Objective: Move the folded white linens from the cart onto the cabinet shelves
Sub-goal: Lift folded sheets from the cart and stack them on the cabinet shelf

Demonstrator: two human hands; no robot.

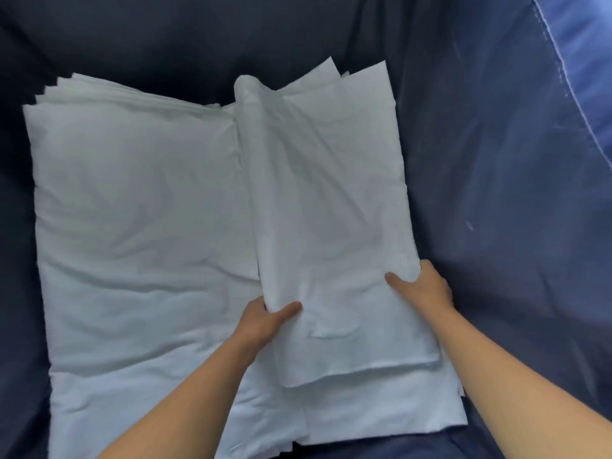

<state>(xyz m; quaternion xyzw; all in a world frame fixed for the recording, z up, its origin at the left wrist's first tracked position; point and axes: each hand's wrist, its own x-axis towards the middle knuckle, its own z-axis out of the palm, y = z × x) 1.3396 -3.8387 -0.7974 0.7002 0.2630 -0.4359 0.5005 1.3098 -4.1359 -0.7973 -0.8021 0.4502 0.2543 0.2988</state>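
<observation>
Both hands (265, 321) (422, 288) grip one folded linen (331, 210), long axis pointing away, thumbs on top.

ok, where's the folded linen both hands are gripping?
Head view, right of centre: the top folded linen sits on the right-hand stack, beside the left stack, inside the blue cart liner, held by left hand and right hand.

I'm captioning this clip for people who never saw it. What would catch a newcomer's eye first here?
First, the folded white linen right of centre, gripped at its near end by the left hand and the right hand, thumbs on top. Next, the wide stack of white linens filling the left and lying beneath it. Around both, the cart's dark blue fabric liner rises, with a paler stitched edge at upper right.
</observation>
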